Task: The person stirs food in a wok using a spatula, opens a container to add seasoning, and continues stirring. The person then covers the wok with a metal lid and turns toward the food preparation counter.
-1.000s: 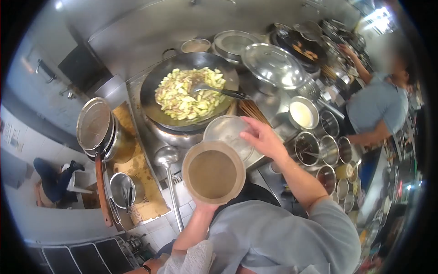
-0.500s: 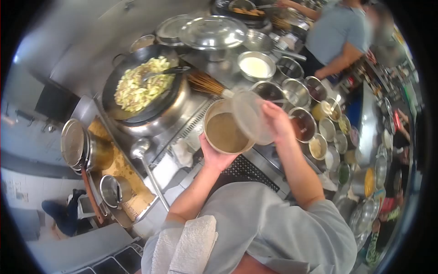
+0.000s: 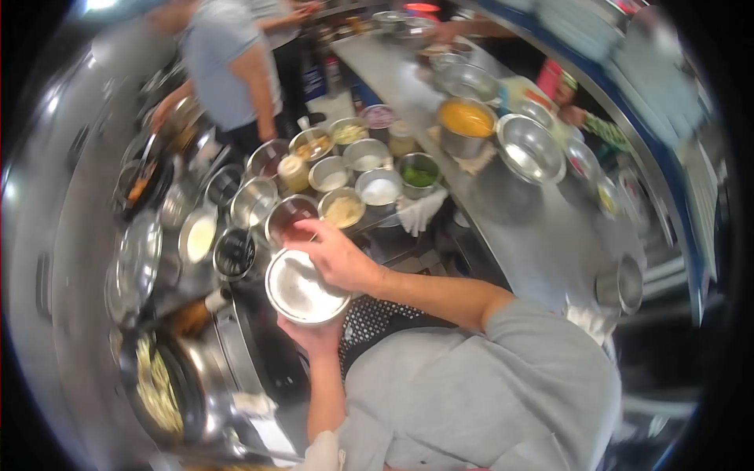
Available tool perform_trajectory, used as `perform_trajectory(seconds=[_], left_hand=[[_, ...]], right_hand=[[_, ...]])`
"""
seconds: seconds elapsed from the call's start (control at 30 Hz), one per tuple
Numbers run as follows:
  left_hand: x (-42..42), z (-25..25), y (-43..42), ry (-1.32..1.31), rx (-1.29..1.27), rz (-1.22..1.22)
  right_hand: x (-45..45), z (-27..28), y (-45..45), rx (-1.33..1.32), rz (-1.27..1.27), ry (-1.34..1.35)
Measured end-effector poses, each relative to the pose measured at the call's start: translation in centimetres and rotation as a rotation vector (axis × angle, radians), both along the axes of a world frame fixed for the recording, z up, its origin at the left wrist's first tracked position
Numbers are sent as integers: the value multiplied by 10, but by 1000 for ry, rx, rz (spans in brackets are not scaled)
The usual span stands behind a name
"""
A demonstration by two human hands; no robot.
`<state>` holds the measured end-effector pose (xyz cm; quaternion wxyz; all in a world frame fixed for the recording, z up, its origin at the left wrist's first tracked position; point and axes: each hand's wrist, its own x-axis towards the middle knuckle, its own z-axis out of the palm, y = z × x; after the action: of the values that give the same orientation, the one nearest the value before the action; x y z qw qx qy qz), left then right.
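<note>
In front of me is a round plastic tub, its mouth covered by a shiny, translucent lid (image 3: 297, 290). My left hand (image 3: 318, 334) supports the tub from below, fingers wrapped round its side and mostly hidden. From above, my right hand (image 3: 338, 255) grips the lid at its far edge, thumb and fingers bent over it. Whether the lid is fully pressed down I cannot tell. Just beyond my right fingers stands a steel pot of reddish sauce (image 3: 289, 220).
Several steel containers surround the pot, including one of pale paste (image 3: 342, 208) and one of chopped greens (image 3: 419, 170). A wok of cut vegetables (image 3: 157, 385) sits lower left. A steel counter (image 3: 518, 235) runs along the right, with an orange-filled pot (image 3: 467, 122). A co-worker (image 3: 232, 67) stands upper left.
My right hand has brought the lid over the tub, covering its brown contents. My view has swung right, so the wok now appears at lower left and the counter fills the right.
</note>
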<state>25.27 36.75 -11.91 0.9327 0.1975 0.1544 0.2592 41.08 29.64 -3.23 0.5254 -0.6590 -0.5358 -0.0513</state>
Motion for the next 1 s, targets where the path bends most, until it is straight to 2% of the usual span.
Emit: perform_trajectory(seconds=[0.07,0.1,0.23,0.33,0.5,0.57,0.63,0.77,0.87,0.9,1.0], left_hand=[[10,34,-17,-9,-178,-93],[16,37,-20,12,-151,-131],[18,51,-29,70,-128,-268],[20,50,-35,-3,-103,-440],[15,35,-50,-66,-62,-581],[13,33,-61,-77,-53,-591],[13,36,-76,-67,64,-564],[22,17,-94,-21,309,-541],[39,12,-99,-129,246,-632],[42,10,-98,-52,96,-722],[66,19,-116,-136,5,-759]], right_hand=[[6,-1,-19,16,41,-201],[10,0,-30,-53,138,-175],[3,9,-66,-78,176,-16],[-10,20,-90,-274,86,-219],[-38,14,-124,-389,-42,-169],[-50,12,-138,-350,-122,-126],[-62,6,-149,-344,-238,-110],[-75,-5,-160,-230,-425,251],[-81,4,-166,-361,-614,207],[-79,5,-167,-426,-679,133],[-61,34,-194,-461,-645,274]])
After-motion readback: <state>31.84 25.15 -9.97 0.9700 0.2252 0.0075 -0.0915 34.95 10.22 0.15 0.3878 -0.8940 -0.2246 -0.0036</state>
